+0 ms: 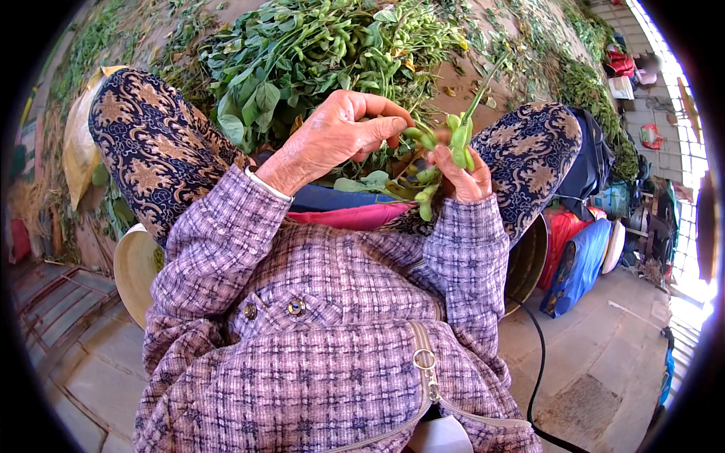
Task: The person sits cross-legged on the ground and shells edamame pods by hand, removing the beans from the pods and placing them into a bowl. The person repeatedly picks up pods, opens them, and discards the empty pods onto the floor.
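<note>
My right hand [464,175] grips a green stalk [488,85] of a soybean plant, its thumb and fingers closed around it near the pods. Plump green soybean pods [460,139] cluster above the thumb, and more pods [426,198] hang just below and left of the hand. My left hand [345,130] reaches in from the left with thumb and forefinger close together. Their tips are at the end of a green pod [419,137] on the same cluster; whether they pinch it is hard to see. A white bangle circles the left wrist.
A heap of leafy soybean plants [317,56] lies on the ground before my knees. Blue and pink cloth [351,212] spans my lap. Round containers [133,272] flank me. At right are a blue bag [580,266], a red bag [558,238] and a black cable [538,362].
</note>
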Tool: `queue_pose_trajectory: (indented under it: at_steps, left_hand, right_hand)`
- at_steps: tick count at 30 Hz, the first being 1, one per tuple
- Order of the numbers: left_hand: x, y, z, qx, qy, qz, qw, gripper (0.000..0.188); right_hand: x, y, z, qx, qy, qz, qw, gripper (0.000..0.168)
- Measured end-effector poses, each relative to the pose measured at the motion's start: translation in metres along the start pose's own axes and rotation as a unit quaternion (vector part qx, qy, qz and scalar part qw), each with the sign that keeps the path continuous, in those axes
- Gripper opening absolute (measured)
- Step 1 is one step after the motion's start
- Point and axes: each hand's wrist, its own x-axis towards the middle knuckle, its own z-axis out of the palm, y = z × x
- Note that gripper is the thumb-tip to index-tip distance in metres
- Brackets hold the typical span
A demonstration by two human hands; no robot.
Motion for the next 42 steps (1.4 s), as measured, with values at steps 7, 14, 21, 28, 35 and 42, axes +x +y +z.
queue_pose_trajectory:
  at_steps: [7,14,21,28,35,42]
  left_hand:
    - [0.002,-0.005,0.0,-0.109,0.016,-0.01,0.994,0.025]
    - [0.004,-0.012,0.003,-0.104,-0.018,-0.045,0.993,0.024]
    - [0.002,-0.011,0.003,-0.185,-0.01,-0.029,0.982,0.018]
    - [0.0,-0.007,0.001,-0.17,-0.059,-0.009,0.984,0.018]
    - [0.003,-0.012,0.001,-0.225,-0.088,-0.048,0.969,0.018]
    - [0.004,-0.016,-0.001,-0.228,-0.078,-0.065,0.968,0.016]
  right_hand:
    - [0.0,0.003,0.007,0.011,0.039,-0.018,0.999,0.031]
    - [0.002,0.007,0.005,0.045,0.024,0.013,0.999,0.03]
    - [0.001,0.006,0.011,-0.005,0.019,-0.002,1.0,0.032]
    - [0.0,0.004,0.011,-0.034,0.008,0.022,0.999,0.031]
    - [-0.002,0.001,0.009,-0.022,-0.018,0.056,0.998,0.032]
    - [0.001,0.005,0.01,-0.031,0.005,0.034,0.999,0.034]
